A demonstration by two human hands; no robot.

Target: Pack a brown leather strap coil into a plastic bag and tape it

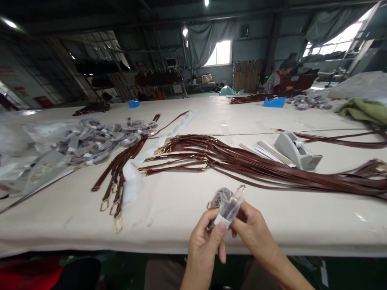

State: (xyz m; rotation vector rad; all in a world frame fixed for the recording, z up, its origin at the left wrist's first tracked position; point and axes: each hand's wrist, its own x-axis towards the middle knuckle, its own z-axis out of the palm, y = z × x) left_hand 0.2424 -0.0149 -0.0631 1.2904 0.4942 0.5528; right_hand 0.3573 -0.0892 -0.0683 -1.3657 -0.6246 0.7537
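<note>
Over the table's front edge, both hands hold one coiled brown strap wrapped in clear film (228, 203), with gold clasps sticking out at its top. My left hand (205, 237) pinches the white label at its lower end between thumb and fingers. My right hand (252, 231) grips the bundle from the right side, fingers closed. A fan of long brown leather straps with gold buckles (242, 161) lies on the white table (181, 209) just beyond my hands.
A short bunch of brown straps with gold clasps (116, 177) lies at left, beside a pile of wrapped coiled straps (99, 139) and clear bags (27, 157). A grey tape dispenser (296, 151) and paper strips sit at right. A person (281, 78) works far back.
</note>
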